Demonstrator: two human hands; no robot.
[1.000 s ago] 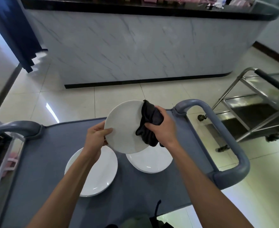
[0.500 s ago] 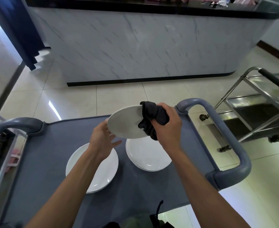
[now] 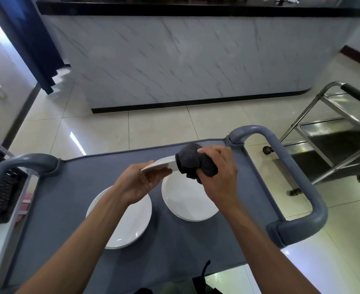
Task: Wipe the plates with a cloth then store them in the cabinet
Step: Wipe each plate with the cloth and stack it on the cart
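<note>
My right hand (image 3: 218, 169) bunches the dark cloth (image 3: 192, 163), fingers curled round it and pressing it over the far rim of the held plate (image 3: 161, 164); my left hand (image 3: 140, 181) pinches the near rim, thumb on top and fingers beneath. A second ago the plate faced me almost upright; I have tipped it nearly flat, edge-on to my view, so I judge the wiping has passed from the face to the rim or underside. It hangs above 2 other plates lying on the grey cart (image 3: 68, 198): the left plate (image 3: 128, 225) and the right plate (image 3: 185, 200). No cabinet shows, so storing waits. I can read no brand, label or writing
</note>
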